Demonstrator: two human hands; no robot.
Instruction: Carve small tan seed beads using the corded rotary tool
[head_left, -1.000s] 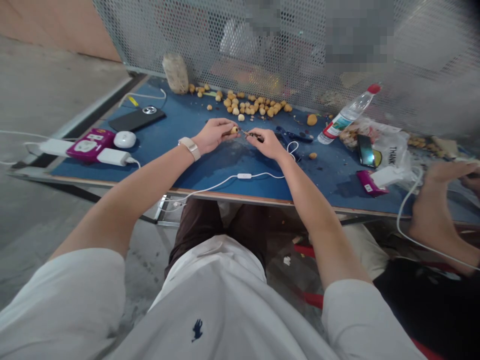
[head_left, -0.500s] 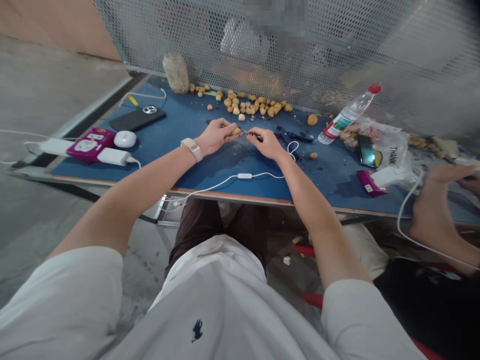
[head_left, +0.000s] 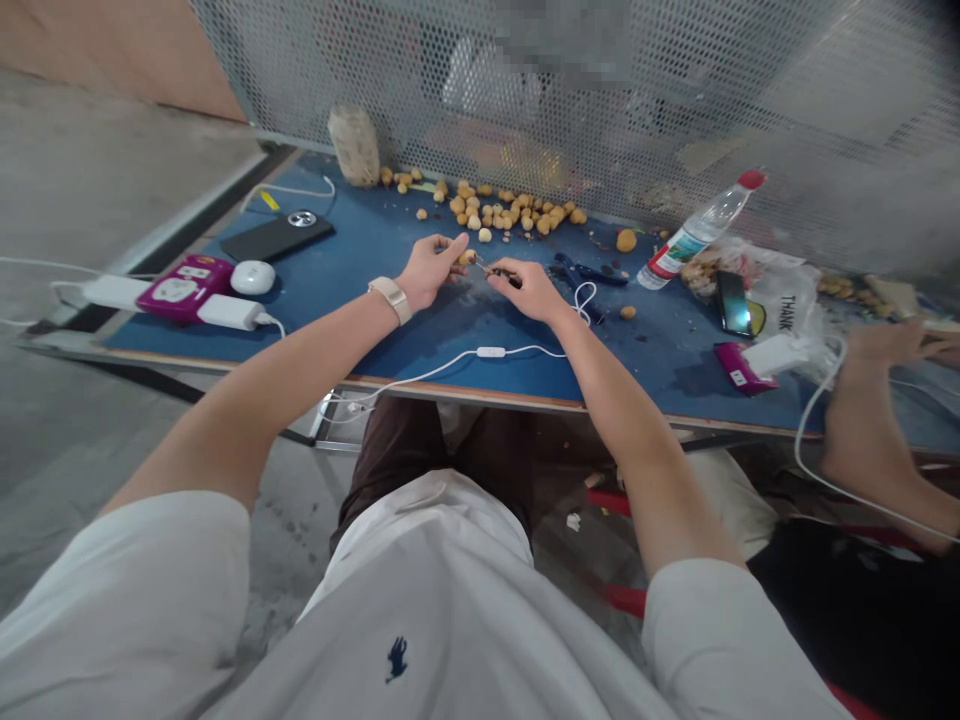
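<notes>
Over the blue table (head_left: 420,345), my left hand (head_left: 429,270) pinches a small round yellow-brown fruit (head_left: 468,257) between thumb and fingers. My right hand (head_left: 527,287) is closed around a slim dark-handled tool with a thin metal tip (head_left: 482,264); its exact kind is too small to make out. The tip points at the fruit from the right, close to it, and I cannot tell whether they touch. Beyond my hands lies a loose pile of similar fruits (head_left: 517,212). Dark blue-handled pliers or cutters (head_left: 589,270) rest just right of my right hand.
Left are a black phone (head_left: 277,237), a purple power strip (head_left: 180,290) and a white earbud case (head_left: 253,277). A white cable (head_left: 491,352) crosses the near table. Right stand a water bottle (head_left: 694,240), a plastic bag (head_left: 799,290) and a co-worker's arm (head_left: 870,400). Perforated mesh (head_left: 420,90) rises behind.
The fruit and the tool tip have drawn slightly apart, with more of the metal tip showing. My left thumb has lifted a little. The co-worker's hand at the right has shifted.
</notes>
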